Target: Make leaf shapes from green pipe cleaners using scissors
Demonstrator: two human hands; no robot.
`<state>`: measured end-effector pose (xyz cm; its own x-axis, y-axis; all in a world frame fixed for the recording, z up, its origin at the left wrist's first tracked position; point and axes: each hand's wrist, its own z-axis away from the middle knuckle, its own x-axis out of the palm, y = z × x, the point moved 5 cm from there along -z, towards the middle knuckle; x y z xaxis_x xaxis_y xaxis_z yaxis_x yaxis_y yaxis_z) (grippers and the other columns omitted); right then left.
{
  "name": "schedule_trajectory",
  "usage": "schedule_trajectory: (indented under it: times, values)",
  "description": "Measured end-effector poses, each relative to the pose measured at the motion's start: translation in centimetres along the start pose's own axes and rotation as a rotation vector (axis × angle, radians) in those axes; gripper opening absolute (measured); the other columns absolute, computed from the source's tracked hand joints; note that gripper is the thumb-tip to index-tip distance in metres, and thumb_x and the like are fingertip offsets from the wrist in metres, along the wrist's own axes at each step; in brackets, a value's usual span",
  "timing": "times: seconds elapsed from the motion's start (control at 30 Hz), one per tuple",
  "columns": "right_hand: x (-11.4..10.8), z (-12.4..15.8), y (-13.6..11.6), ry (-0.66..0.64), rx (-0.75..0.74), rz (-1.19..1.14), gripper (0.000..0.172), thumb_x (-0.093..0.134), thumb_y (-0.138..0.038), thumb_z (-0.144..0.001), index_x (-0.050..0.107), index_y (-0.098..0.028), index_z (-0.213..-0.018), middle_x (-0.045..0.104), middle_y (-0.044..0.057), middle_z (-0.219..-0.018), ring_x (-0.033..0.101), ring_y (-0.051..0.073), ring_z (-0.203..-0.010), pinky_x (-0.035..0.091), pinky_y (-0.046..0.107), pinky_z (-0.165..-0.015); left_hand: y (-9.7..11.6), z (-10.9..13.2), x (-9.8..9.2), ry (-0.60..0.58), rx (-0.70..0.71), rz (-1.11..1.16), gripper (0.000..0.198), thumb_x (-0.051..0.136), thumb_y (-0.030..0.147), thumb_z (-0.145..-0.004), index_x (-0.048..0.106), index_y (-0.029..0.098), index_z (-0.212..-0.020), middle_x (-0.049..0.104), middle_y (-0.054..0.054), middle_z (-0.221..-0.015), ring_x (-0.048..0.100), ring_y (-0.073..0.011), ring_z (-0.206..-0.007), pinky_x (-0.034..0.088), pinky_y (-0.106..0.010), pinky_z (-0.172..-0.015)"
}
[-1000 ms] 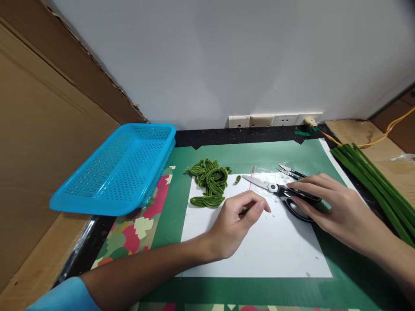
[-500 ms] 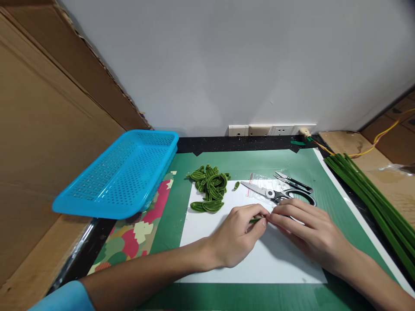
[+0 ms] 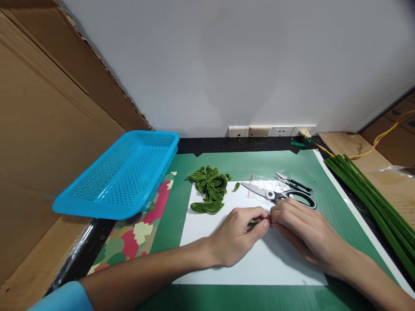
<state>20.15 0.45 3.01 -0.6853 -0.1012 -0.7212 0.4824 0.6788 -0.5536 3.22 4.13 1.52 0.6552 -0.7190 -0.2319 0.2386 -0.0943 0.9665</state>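
Observation:
My left hand (image 3: 238, 235) and my right hand (image 3: 296, 224) meet fingertip to fingertip over a white sheet (image 3: 227, 265). Between them they pinch a short green fuzzy stem piece (image 3: 253, 223), mostly hidden by the fingers. Black-handled scissors (image 3: 279, 195) lie on the sheet just beyond my right hand, untouched. A pile of folded green stem pieces (image 3: 209, 188) sits at the sheet's far left corner, with one small loose piece (image 3: 237, 186) beside it.
A blue perforated plastic basket (image 3: 119, 175) rests tilted at the left. A small pair of snips (image 3: 293, 181) lies past the scissors on a clear bag. Long green stems (image 3: 372, 203) run along the right edge. Wall sockets (image 3: 270, 130) sit behind the green mat (image 3: 259, 162).
My right hand left the scissors and came left to meet my left hand; both now pinch the green piece. The view has shifted slightly.

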Motion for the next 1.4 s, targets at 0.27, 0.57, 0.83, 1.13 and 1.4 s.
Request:
schedule_trajectory:
  times: [0.27,0.57,0.83,1.13,1.4]
  values:
    - [-1.2,-0.4,0.0,-0.006,0.207,-0.297,0.013,0.049,-0.015,-0.107,0.054,-0.024,-0.1,0.064,0.004,-0.094,0.06,0.019,-0.085,0.052,0.032,-0.075,-0.1,0.1,-0.2,-0.017,-0.012,0.064,0.029,0.05,0.045,-0.111,0.058,0.019,-0.099,0.048,0.004,-0.08,0.043,-0.0142,-0.073,0.034,-0.028,-0.067]
    - [-1.0,-0.8,-0.2,-0.001,0.187,-0.326,0.01,0.06,-0.02,-0.105,0.064,-0.022,-0.096,0.068,0.004,-0.086,0.062,0.018,-0.079,0.051,0.031,-0.069,-0.1,0.2,-0.3,-0.082,-0.009,0.022,0.039,0.048,0.055,-0.11,0.06,0.019,-0.1,0.053,0.001,-0.083,0.046,-0.0159,-0.076,0.036,-0.029,-0.069]
    - [-1.2,-0.3,0.2,-0.019,0.219,-0.366,0.013,0.062,-0.021,-0.104,0.066,-0.021,-0.093,0.065,0.0,-0.082,0.058,0.014,-0.073,0.045,0.028,-0.067,-0.2,0.1,-0.4,-0.075,-0.017,0.041,0.042,0.044,0.056,-0.112,0.055,0.02,-0.094,0.046,0.003,-0.081,0.041,-0.0156,-0.075,0.034,-0.031,-0.07]
    - [-1.0,-0.2,0.1,-0.027,0.253,-0.42,0.01,0.061,-0.02,-0.105,0.068,-0.021,-0.099,0.069,0.001,-0.088,0.06,0.014,-0.077,0.048,0.026,-0.07,-0.5,0.1,-0.2,-0.112,-0.038,0.078,0.042,0.047,0.056,-0.111,0.056,0.019,-0.095,0.047,0.003,-0.081,0.04,-0.0152,-0.075,0.032,-0.031,-0.07]
    - [-1.2,0.4,1.3,0.016,0.435,-0.534,0.015,0.064,-0.03,-0.107,0.068,-0.022,-0.094,0.069,0.0,-0.086,0.062,0.013,-0.077,0.048,0.025,-0.07,-0.2,-0.1,-0.4,-0.05,-0.036,0.219,0.037,0.055,0.05,-0.11,0.059,0.017,-0.094,0.045,0.004,-0.079,0.037,-0.0117,-0.071,0.03,-0.027,-0.065]
